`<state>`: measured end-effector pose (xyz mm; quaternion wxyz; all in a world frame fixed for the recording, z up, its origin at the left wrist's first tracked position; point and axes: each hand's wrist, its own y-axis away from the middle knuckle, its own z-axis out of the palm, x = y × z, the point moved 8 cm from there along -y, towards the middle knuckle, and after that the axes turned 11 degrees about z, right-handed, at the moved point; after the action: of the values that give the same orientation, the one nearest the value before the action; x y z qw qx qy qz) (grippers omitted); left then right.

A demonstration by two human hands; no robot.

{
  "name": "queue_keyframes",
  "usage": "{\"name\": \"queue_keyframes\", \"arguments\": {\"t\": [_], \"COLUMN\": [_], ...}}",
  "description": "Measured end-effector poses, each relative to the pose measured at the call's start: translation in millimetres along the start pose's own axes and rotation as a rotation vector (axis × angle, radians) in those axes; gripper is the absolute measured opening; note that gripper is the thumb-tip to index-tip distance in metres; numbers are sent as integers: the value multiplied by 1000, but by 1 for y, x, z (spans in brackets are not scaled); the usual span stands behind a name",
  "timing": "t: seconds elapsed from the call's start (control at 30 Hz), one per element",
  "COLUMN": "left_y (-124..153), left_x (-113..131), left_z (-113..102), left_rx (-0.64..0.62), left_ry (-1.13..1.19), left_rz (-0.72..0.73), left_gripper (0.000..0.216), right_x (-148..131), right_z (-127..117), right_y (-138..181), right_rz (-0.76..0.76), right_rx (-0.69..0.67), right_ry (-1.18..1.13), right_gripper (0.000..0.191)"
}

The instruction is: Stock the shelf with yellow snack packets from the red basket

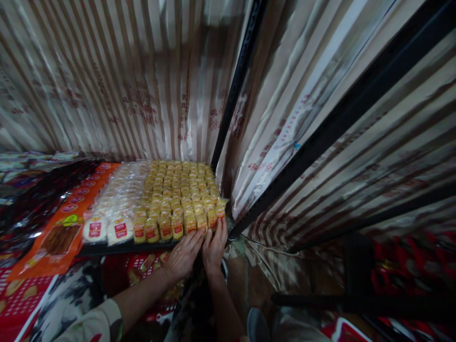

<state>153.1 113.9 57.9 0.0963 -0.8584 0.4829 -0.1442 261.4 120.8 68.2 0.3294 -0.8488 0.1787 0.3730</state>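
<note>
Where the dark shelf (124,248) reaches its front right corner, both hands meet at the yellow packets (178,190), which fill the shelf's right half in tight rows. The left hand (183,259) lies flat, fingers pressed together, tips on the front row. The right hand (213,247), just beside it, holds its fingers straight and close against the end packets, pinching nothing. White packets with red labels (114,209) take the shelf's middle, and orange packs (67,223) its left. All print is too blurred to read. A black post (235,90) rises at the shelf's back right corner, before a striped curtain (107,71).
</note>
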Motion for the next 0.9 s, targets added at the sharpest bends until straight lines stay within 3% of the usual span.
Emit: {"name": "queue_keyframes", "arguments": {"t": [0.17, 0.33, 0.43, 0.53, 0.6, 0.7, 0.8, 0.9], "left_y": [-3, -13, -37, -78, -111, -151, -170, -175], "left_x": [2, 7, 7, -6, -17, -37, -45, -43], "left_z": [-11, -41, -66, -83, -82, -61, -44, -44], "left_rx": [45, 150, 221, 248, 208, 13, -113, -98], "left_ry": [33, 125, 167, 159, 164, 201, 192, 109], "left_rz": [5, 8, 43, -10, -33, -121, -112, -24], "left_gripper": [64, 45, 36, 38, 46, 60, 53, 39], "right_x": [2, 5, 4, 3, 5, 6, 4, 3], "right_z": [1, 3, 2, 2, 3, 3, 3, 2], "right_y": [2, 2, 1, 1, 2, 2, 1, 1], "right_rz": [-1, -12, -29, -44, -37, -17, -12, -4], "right_rx": [-10, -13, 8, 19, 25, 31, 27, 26], "right_ry": [19, 26, 26, 30, 43, 70, 76, 83], "right_gripper": [53, 55, 54, 55, 55, 53, 52, 50]}}
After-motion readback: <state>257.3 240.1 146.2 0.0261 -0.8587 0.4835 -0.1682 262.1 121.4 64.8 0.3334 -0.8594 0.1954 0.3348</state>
